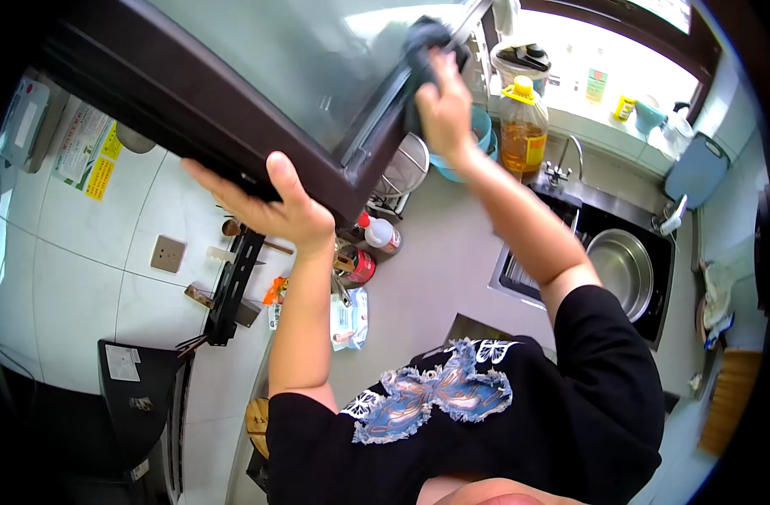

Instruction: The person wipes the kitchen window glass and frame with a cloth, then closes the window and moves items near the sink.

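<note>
A glass panel (267, 67) in a thick dark brown frame (225, 80) fills the upper left, tilted with one corner toward me. My left hand (271, 202) rests against the frame's lower edge near that corner, its fingers stretched and thumb apart. A dark cloth (425, 50) is bunched in my right hand (446, 105), which presses it at the right side of the frame, beside the glass. The right hand and cloth are slightly blurred. Part of the cloth lies hidden behind my fingers.
Below stands an oil jug (522, 135) with a yellow cap, near blue bowls (483, 126). A sink (520, 273) with a metal pot (621, 269) is at right. Bottles (381, 234) and a knife rack (233, 286) line the left wall. A bright window (604, 59) is behind.
</note>
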Tool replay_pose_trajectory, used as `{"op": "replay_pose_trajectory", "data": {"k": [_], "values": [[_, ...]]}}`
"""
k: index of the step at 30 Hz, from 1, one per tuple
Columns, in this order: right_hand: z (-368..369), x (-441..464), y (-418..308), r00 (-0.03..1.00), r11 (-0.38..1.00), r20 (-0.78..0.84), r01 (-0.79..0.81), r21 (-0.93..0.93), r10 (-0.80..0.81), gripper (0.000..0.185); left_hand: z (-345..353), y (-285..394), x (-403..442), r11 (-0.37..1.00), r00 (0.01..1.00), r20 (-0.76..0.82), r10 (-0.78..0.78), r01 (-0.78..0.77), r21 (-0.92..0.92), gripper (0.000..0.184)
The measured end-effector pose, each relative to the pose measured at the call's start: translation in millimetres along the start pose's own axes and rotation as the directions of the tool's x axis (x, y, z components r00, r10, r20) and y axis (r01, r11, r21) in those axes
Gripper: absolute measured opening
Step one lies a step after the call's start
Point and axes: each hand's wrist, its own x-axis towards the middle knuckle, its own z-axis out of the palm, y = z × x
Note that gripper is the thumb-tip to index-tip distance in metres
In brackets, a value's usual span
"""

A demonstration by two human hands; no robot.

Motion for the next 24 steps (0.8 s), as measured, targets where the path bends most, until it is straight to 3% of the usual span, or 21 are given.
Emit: {"op": "replay_pose_trajectory", "data": {"k": [5, 6, 9, 11, 15, 17, 18, 20, 23, 24], "values": [[-14, -128, -153, 0.968, 0.953, 0.246, -0.032, 0.303, -0.046, 0.068, -4, -5, -1, 0.996, 1.000, -0.015, 0.019, -0.018, 0.087, 0.097], [-14, -136, -159, 0.965, 0.944, 0.258, -0.123, 0.305, 0.043, 0.070, -3, -4, -2, 0.996, 0.999, -0.023, 0.028, -0.026, 0.084, 0.097], [-10, -116, -127, 0.962, 0.980, 0.268, -0.009, 0.197, -0.044, 0.071, -9, -8, -2, 0.986, 0.999, 0.024, 0.035, -0.039, 0.164, 0.097], [-2, -91, -71, 0.973, 0.991, 0.190, 0.125, 0.052, -0.133, 0.068, -7, -5, -2, 0.985, 0.999, 0.016, 0.040, -0.042, 0.165, 0.096], [-8, 4, 7, 1.000, 1.000, 0.018, 0.003, -0.011, -0.003, 0.052, -7, -1, -2, 0.994, 0.998, 0.021, 0.054, -0.055, 0.093, 0.092], [-6, 21, 9, 0.995, 0.990, 0.011, -0.099, 0.103, 0.099, 0.049, -7, -1, -4, 0.990, 0.999, 0.029, 0.030, -0.034, 0.137, 0.092], [-7, 16, -13, 0.982, 0.982, 0.051, -0.182, 0.050, 0.180, 0.047, -6, -1, -3, 0.990, 0.999, 0.027, 0.042, -0.046, 0.133, 0.092], [-1, -23, -57, 0.999, 0.999, 0.018, 0.041, 0.027, -0.041, 0.048, -6, 2, -4, 0.990, 1.000, 0.024, 0.007, -0.010, 0.142, 0.092], [-6, -100, -110, 0.951, 0.980, 0.260, 0.131, 0.147, -0.166, 0.063, -5, 2, -3, 0.983, 1.000, -0.007, 0.003, -0.002, 0.185, 0.093], [-9, -101, -131, 0.953, 0.969, 0.277, 0.056, 0.242, -0.124, 0.067, -7, 0, -1, 0.976, 1.000, 0.006, 0.016, -0.017, 0.218, 0.093]]}}
